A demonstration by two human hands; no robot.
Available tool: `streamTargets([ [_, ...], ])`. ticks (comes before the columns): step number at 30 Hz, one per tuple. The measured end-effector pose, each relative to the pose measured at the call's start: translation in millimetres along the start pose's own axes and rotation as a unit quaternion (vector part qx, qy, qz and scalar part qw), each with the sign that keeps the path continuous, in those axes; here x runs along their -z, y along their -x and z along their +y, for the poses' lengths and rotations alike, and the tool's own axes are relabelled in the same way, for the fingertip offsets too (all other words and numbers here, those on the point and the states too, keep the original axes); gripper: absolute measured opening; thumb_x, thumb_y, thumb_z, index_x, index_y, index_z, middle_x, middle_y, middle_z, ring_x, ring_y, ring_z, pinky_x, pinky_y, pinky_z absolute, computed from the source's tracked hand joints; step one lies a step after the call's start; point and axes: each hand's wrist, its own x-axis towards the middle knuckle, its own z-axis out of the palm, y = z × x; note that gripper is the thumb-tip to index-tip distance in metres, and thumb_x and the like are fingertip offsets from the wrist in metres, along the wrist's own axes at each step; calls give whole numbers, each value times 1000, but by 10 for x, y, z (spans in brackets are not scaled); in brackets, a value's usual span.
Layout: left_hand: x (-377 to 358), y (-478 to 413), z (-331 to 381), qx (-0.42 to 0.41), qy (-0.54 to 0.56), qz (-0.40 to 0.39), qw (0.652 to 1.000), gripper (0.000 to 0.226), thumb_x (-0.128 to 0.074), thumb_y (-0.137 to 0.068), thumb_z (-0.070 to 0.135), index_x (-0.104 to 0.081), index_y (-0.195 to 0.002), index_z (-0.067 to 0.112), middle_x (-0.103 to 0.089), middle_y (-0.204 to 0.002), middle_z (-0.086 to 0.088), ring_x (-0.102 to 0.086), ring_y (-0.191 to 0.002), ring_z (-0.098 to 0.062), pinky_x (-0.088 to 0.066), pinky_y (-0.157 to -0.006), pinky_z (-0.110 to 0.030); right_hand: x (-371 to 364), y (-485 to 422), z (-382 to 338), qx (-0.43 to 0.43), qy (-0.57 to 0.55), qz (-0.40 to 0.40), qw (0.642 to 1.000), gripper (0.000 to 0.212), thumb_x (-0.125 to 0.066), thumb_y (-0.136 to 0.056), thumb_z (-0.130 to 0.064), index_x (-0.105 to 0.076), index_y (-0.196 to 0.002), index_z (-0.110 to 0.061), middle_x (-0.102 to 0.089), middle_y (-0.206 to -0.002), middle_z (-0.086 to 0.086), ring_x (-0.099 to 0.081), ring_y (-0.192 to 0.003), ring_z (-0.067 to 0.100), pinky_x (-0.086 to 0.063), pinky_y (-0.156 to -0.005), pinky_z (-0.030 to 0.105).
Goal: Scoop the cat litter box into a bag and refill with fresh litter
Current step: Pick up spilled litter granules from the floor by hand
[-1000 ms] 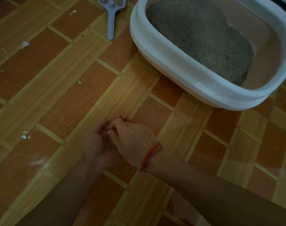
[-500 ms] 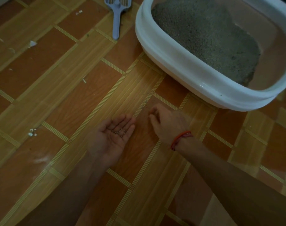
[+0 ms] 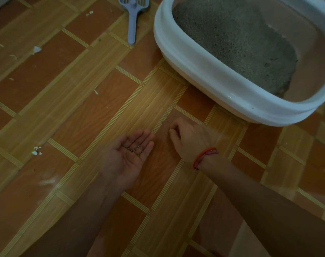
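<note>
A white litter box point(image 3: 204, 71) stands at the upper right, with grey litter point(image 3: 237, 39) heaped toward its far left side and bare pink floor on the right. A blue-grey slotted scoop point(image 3: 132, 19) lies on the floor left of the box. My left hand point(image 3: 128, 156) lies palm up on the floor, cupping several litter grains point(image 3: 136, 150). My right hand point(image 3: 189, 140), with a red string on the wrist, rests knuckles up beside it, its fingertips pinched down on the floor among a few spilled grains point(image 3: 166, 120).
The floor is wood-pattern tile in brown and tan. Small white scraps point(image 3: 36, 151) and more white scraps point(image 3: 36, 50) lie scattered on the left side. A pale smear point(image 3: 46, 181) marks the floor at the lower left.
A second ago my hands were clasped together. They have since parted: the left palm opened upward with grains in it, and the right moved to the floor on the right.
</note>
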Motion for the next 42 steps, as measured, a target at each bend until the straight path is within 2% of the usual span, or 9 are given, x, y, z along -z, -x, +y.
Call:
streamTargets([
  [6, 13, -5, 9, 1, -10, -10, 1000, 49, -35, -103, 25, -72, -85, -2, -73, -91, -16, -74, -86, -24, -61, -72, -33, 60, 242, -458, 93, -120, 0, 988, 9, -50, -96, -30, -57, -96, -24, -61, -70, -9, -58, -63, 13, -50, -59, 38],
  [9, 61, -25, 3, 7, -32, -3, 999, 58, -34, -103, 26, -73, -68, 3, -70, -70, -7, -71, -67, -17, -59, -64, -27, -4, 318, -609, 126, -122, -13, 984, 8, -50, -95, -29, -56, -96, -23, -63, -74, -5, -61, -69, 18, -52, -62, 40],
  [13, 108, -57, 34, 36, -35, 7, 999, 55, -39, -98, 32, -53, -133, -9, -59, -120, -19, -61, -108, -26, -47, -105, -37, -81, 343, -655, 146, -122, -36, 981, 7, -51, -95, -29, -52, -98, -23, -66, -86, 0, -64, -76, 24, -52, -65, 44],
  [14, 103, -52, 37, 34, -33, 15, 999, 55, -38, -99, 32, -50, -135, -9, -55, -125, -21, -59, -111, -27, -46, -107, -38, -82, 352, -650, 150, -124, -34, 980, 7, -52, -94, -30, -52, -98, -24, -66, -85, -1, -64, -77, 24, -52, -65, 44],
  [18, 49, -19, 15, 16, -1, 5, 1000, 48, -35, -103, 27, -69, -88, -5, -71, -86, -16, -73, -77, -25, -61, -67, -32, -23, 335, -527, 127, -143, -10, 982, 5, -54, -94, -29, -55, -97, -26, -57, -68, -11, -57, -64, 10, -47, -59, 34],
  [21, 16, -18, 15, 11, 2, 8, 1000, 46, -38, -102, 25, -71, -87, -4, -73, -98, -19, -74, -92, -28, -62, -75, -36, 8, 216, -300, 58, -136, 14, 989, 3, -54, -93, -32, -56, -95, -30, -47, -58, -15, -47, -55, 3, -38, -55, 24],
  [26, -35, 18, 12, 11, 9, 5, 1000, 42, -39, -102, 24, -69, -94, -5, -73, -104, -20, -72, -101, -31, -58, -85, -44, -16, 27, -6, -4, -56, 9, 998, 5, -53, -93, -34, -56, -97, -34, -51, -64, -13, -52, -63, 9, -46, -60, 32],
  [37, -40, 20, 17, 12, 10, -2, 1000, 50, -38, -103, 24, -75, -82, -3, -73, -105, -19, -71, -103, -31, -58, -85, -44, -104, -59, -22, 25, -19, 6, 999, 9, -55, -94, -36, -60, -97, -29, -66, -83, -6, -62, -78, 16, -53, -71, 38],
  [42, -41, 24, 19, 11, 10, 2, 1000, 44, -37, -103, 24, -69, -94, -5, -73, -104, -19, -72, -101, -31, -58, -84, -44, -102, -25, -12, 35, 6, 4, 999, 13, -50, -97, -37, -59, -95, -27, -64, -79, -5, -60, -74, 16, -52, -66, 37],
])
